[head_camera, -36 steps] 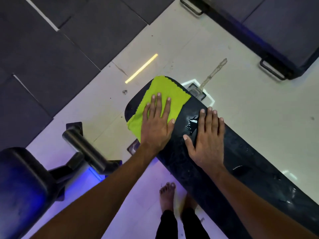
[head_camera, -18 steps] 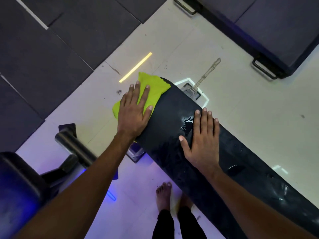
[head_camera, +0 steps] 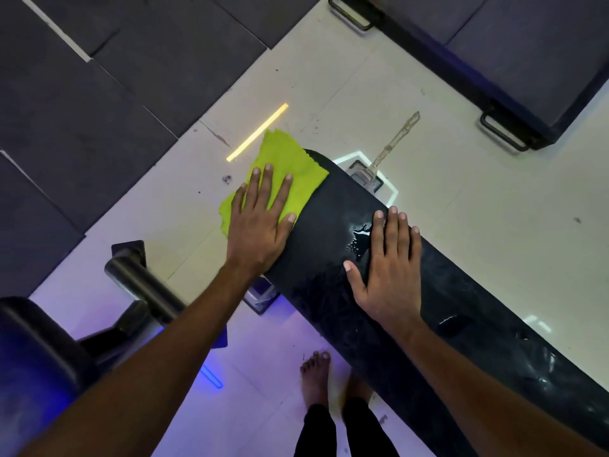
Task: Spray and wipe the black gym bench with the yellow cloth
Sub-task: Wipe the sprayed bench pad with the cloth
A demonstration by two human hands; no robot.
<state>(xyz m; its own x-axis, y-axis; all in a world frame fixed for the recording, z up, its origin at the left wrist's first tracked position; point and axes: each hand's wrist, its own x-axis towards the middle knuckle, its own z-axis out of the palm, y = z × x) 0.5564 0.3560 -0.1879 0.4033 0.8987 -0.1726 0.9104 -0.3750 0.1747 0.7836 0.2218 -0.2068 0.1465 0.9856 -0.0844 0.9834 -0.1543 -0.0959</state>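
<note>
pressing yellow cloth (head_camera: 290, 169), left hand (head_camera: 260, 225) atop

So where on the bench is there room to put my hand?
The long black padded gym bench is bare between the left hand pressing the yellow cloth and the flat right hand. More bare room lies past the right wrist. A small wet puddle crowds the right fingertips.
</note>
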